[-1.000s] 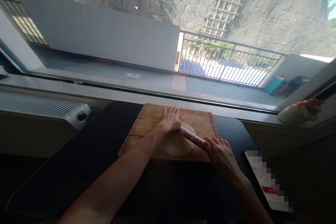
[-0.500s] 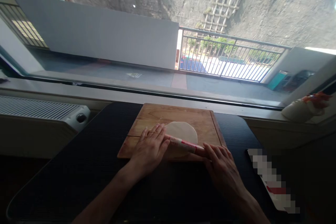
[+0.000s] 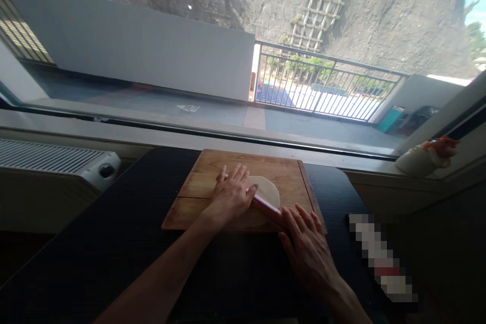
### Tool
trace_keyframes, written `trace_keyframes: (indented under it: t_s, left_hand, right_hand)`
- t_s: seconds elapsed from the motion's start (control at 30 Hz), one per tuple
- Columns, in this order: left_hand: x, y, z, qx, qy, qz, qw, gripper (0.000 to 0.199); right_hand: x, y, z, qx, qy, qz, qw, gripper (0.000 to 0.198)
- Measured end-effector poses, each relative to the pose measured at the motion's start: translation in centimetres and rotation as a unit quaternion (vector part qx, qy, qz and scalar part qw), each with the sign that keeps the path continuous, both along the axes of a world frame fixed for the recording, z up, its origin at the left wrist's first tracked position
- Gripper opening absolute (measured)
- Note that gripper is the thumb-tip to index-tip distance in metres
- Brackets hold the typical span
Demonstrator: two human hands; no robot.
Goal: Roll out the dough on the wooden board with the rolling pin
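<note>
A rolling pin [image 3: 268,204] with a red and white wrapping lies slantwise across a thin round sheet of dough [image 3: 268,188]. Under the dough is a wooden cutting board [image 3: 212,162]. My left hand [image 3: 232,191] rests flat on the pin's far left end, fingers stretched forward and apart. At the nearer right end, my right hand [image 3: 304,228] lies over the pin with its fingers extended. Both palms hide the pin's ends, and the left hand covers part of the dough's left side.
The board sits on a dark table [image 3: 125,223] against a windowsill [image 3: 326,163]. A blurred-out flat object [image 3: 379,258] lies at the table's right. A radiator [image 3: 56,162] stands left, and a pale pot [image 3: 417,161] with something orange is on the sill at right.
My left hand has moved forward and right with its end of the pin, and my right hand has shifted left. The pin slants more steeply, and its wrapping has turned. The view has shifted slightly.
</note>
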State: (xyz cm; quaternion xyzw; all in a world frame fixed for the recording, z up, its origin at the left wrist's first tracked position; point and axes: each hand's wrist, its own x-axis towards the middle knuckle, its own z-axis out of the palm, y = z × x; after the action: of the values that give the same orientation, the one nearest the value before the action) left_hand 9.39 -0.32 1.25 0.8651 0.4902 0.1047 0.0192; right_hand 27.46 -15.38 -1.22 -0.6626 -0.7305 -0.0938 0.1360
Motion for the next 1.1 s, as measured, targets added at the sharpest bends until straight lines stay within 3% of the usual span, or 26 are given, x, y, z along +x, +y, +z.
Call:
trace_keyframes:
  t_s: [0.1, 0.17, 0.23, 0.4, 0.5, 0.6, 0.77, 0.83, 0.93, 1.1]
  left_hand:
    - [-3.7, -3.4, -0.8, 0.028, -0.022, -0.004, 0.999, 0.056]
    - [-4.3, -3.6, -1.0, 0.033, -0.024, 0.0, 0.999, 0.054]
    - [-3.2, -2.0, -0.8, 0.026, -0.015, 0.017, 0.999, 0.055]
    - [1.6, 5.5, 0.7, -0.022, 0.011, 0.056, 0.998, 0.059]
    - [2.6, 7.1, 1.4, -0.033, 0.013, 0.059, 0.998, 0.063]
    - [1.1, 4.5, 1.0, -0.019, 0.009, 0.052, 0.998, 0.065]
    - [-3.3, -3.5, -1.0, 0.061, -0.015, 0.007, 0.998, 0.06]
    - [-4.0, -4.8, -1.4, 0.077, -0.019, -0.006, 0.997, 0.059]
    - [-3.1, -2.7, -1.1, 0.052, -0.013, 0.016, 0.998, 0.06]
    - [0.7, 5.2, 0.9, -0.032, 0.013, 0.063, 0.997, 0.064]
  right_hand:
    - [-0.6, -0.4, 0.3, -0.002, -0.009, 0.004, 1.0, 0.052]
    - [-0.4, 0.9, 0.6, -0.006, -0.007, -0.012, 1.0, 0.05]
    - [0.2, 3.3, 1.0, -0.018, -0.001, -0.041, 0.999, 0.047]
    - [2.0, 10.2, 2.2, -0.085, 0.038, -0.123, 0.988, 0.053]
    - [2.5, 11.4, 2.7, -0.125, 0.053, -0.125, 0.983, 0.05]
    - [2.0, 9.4, 2.2, -0.088, 0.028, -0.104, 0.99, 0.048]
    - [0.9, 3.7, 0.5, -0.045, 0.004, -0.046, 0.998, 0.052]
    - [0.9, 3.1, 0.3, -0.047, -0.001, -0.036, 0.998, 0.055]
    - [1.1, 5.2, 0.7, -0.059, 0.003, -0.061, 0.996, 0.056]
    - [2.3, 12.2, 2.4, -0.129, 0.035, -0.118, 0.984, 0.056]
